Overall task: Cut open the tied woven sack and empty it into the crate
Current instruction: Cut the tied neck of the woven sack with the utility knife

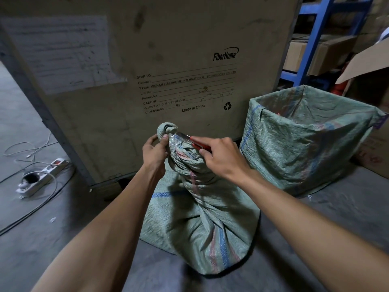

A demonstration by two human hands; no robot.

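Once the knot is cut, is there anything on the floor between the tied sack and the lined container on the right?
Nothing visible. The tied green woven sack stands on bare concrete directly beside the square container lined with green woven fabric, whose top is open. The left hand grips the knot; the right hand holds the red-handled cutter against it.

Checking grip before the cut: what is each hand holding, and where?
Left hand grips the sack neck under the knot; right hand holds the red cutter by its handle.
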